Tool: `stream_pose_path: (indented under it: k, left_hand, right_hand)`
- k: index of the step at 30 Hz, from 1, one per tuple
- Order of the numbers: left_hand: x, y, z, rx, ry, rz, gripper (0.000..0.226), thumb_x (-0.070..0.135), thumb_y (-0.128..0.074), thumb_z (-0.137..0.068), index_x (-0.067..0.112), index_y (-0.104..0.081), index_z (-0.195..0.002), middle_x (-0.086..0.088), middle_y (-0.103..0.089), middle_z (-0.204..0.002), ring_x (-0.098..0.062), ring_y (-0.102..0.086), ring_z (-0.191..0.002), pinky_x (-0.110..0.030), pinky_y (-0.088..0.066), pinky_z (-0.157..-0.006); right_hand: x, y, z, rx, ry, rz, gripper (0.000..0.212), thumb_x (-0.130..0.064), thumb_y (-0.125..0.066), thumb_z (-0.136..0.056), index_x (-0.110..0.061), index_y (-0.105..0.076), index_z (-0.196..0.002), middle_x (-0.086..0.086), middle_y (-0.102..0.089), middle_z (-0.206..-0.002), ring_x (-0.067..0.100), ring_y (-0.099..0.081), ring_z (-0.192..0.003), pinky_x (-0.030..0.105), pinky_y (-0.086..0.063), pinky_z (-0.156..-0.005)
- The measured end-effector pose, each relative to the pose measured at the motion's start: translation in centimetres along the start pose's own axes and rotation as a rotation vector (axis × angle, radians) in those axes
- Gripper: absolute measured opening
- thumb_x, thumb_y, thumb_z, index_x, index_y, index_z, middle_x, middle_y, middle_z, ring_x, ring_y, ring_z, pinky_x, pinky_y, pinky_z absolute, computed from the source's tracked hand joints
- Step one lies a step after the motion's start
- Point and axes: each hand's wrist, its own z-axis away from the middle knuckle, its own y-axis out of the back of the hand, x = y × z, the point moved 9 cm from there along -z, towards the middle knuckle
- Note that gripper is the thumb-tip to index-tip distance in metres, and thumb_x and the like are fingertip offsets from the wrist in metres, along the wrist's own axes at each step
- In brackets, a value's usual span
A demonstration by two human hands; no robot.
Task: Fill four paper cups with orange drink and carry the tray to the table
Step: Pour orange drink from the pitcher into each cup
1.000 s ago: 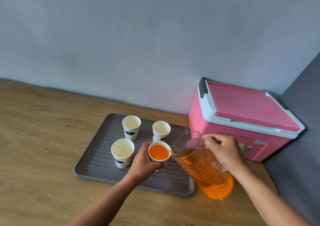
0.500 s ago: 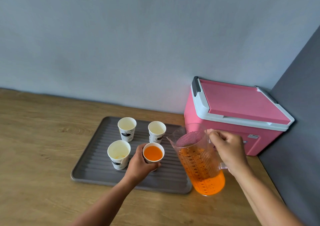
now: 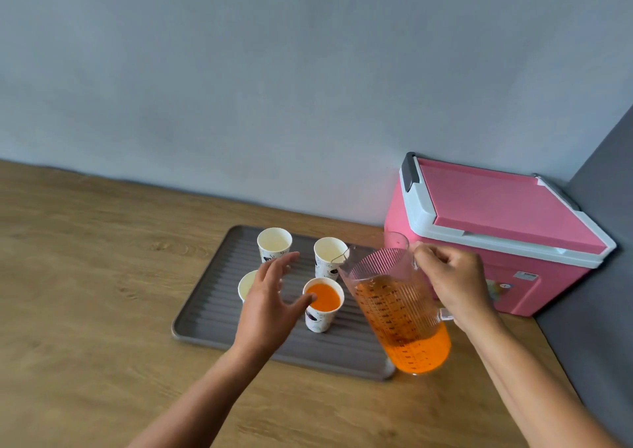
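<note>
Letting go of the full cup (image 3: 323,302), the left hand (image 3: 270,307) had lifted and opened up since the moment before, when it was wrapped round that cup. Its fingers were now spread wide and straight above the gray tray (image 3: 205,310), holding nothing. The thumb tip sat right by the full cup's rim, but it was not clear if it touched. The full cup stood upright on the tray, between the two hands, with orange drink almost to the top. The right hand (image 3: 452,283) held the handle of the clear jug (image 3: 400,310) with curled fingers, as it had before. The jug leaned a little to the left, with its spout near the back right cup (image 3: 329,255), and orange drink sat low inside it. The back left cup (image 3: 274,247) was empty and stood just past the left hand's fingertips. The front left cup (image 3: 247,284) was partly hidden behind that hand. A pink cooler box (image 3: 507,214) stood on the wooden counter (image 3: 85,276), behind the right hand, in the corner.
</note>
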Motion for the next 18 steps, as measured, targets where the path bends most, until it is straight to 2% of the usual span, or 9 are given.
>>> stream_pose_path:
  k: [2,4,7,9,11,14,16,18]
  left_hand:
    - [-0.1,1.9,0.0,0.100,-0.039,-0.135,0.080,0.033,-0.088,-0.065,0.029,-0.049,-0.135,0.006,-0.051,-0.129,-0.014,-0.050,-0.118,-0.035,-0.047,-0.095]
    - [-2.1,2.9,-0.3,0.138,0.040,-0.260,0.097,0.041,-0.089,-0.060,0.027,-0.040,-0.142,-0.003,-0.043,-0.140,-0.024,-0.039,-0.128,-0.041,-0.037,-0.105]
    - [-6.9,2.7,-0.5,0.057,0.295,-0.258,0.125,0.049,-0.090,-0.051,0.030,-0.019,-0.152,-0.006,-0.025,-0.156,-0.029,-0.023,-0.142,-0.049,-0.024,-0.112]
    - [-9.0,2.1,-0.3,-0.012,0.388,-0.248,0.130,0.049,-0.091,-0.049,0.030,-0.014,-0.152,-0.006,-0.027,-0.156,-0.029,-0.024,-0.143,-0.050,-0.024,-0.113]
    - [-10.1,1.6,-0.1,-0.045,0.426,-0.221,0.123,0.044,-0.091,-0.052,0.027,-0.019,-0.150,-0.004,-0.038,-0.150,-0.027,-0.033,-0.139,-0.048,-0.027,-0.110]
    - [-11.1,1.4,0.3,-0.032,0.480,-0.093,0.100,0.044,-0.087,-0.052,0.031,-0.035,-0.137,0.004,-0.057,-0.130,-0.023,-0.052,-0.123,-0.045,-0.038,-0.105]
    - [-11.4,1.5,0.5,-0.019,0.496,-0.015,0.088,0.051,-0.079,-0.047,0.036,-0.042,-0.125,0.010,-0.061,-0.116,-0.019,-0.059,-0.112,-0.044,-0.045,-0.099]
    - [-11.0,1.5,0.5,-0.013,0.473,0.053,0.080,0.046,-0.082,-0.050,0.038,-0.044,-0.119,0.012,-0.062,-0.113,-0.014,-0.061,-0.107,-0.035,-0.050,-0.091]
  right_hand:
    - [-0.5,-0.7,-0.2,-0.021,0.023,-0.006,0.039,-0.026,-0.066,-0.088,-0.026,-0.063,-0.048,-0.008,-0.043,-0.036,0.006,-0.037,-0.039,0.028,-0.030,-0.051]
    - [-1.0,-1.4,-0.5,-0.042,0.051,0.000,0.038,-0.025,-0.065,-0.088,-0.020,-0.064,-0.050,-0.007,-0.050,-0.040,0.007,-0.044,-0.042,0.027,-0.034,-0.052]
    - [-2.0,-2.2,-0.7,-0.067,0.068,0.018,0.033,-0.029,-0.065,-0.088,-0.019,-0.069,-0.057,0.005,-0.056,-0.047,0.009,-0.045,-0.044,0.030,-0.035,-0.051]
    - [-2.4,-2.7,-0.9,-0.090,0.077,0.037,0.034,-0.032,-0.064,-0.088,-0.020,-0.070,-0.057,0.002,-0.058,-0.047,0.010,-0.047,-0.045,0.030,-0.037,-0.051]
    - [-2.7,-3.0,-1.0,-0.111,0.083,0.051,0.034,-0.032,-0.063,-0.089,-0.020,-0.070,-0.058,-0.009,-0.056,-0.043,0.004,-0.046,-0.042,0.030,-0.038,-0.052]
    - [-3.6,-3.4,-1.3,-0.139,0.108,0.063,0.028,-0.035,-0.064,-0.088,-0.023,-0.074,-0.065,-0.013,-0.063,-0.050,0.004,-0.050,-0.045,0.030,-0.042,-0.053]
    - [-4.1,-3.7,-1.5,-0.160,0.119,0.075,0.023,-0.038,-0.064,-0.087,-0.025,-0.077,-0.074,-0.014,-0.070,-0.060,0.010,-0.059,-0.054,0.033,-0.047,-0.055]
    - [-4.5,-4.0,-1.6,-0.182,0.132,0.104,0.023,-0.040,-0.064,-0.088,-0.025,-0.078,-0.077,-0.014,-0.071,-0.063,0.016,-0.064,-0.059,0.039,-0.052,-0.057]
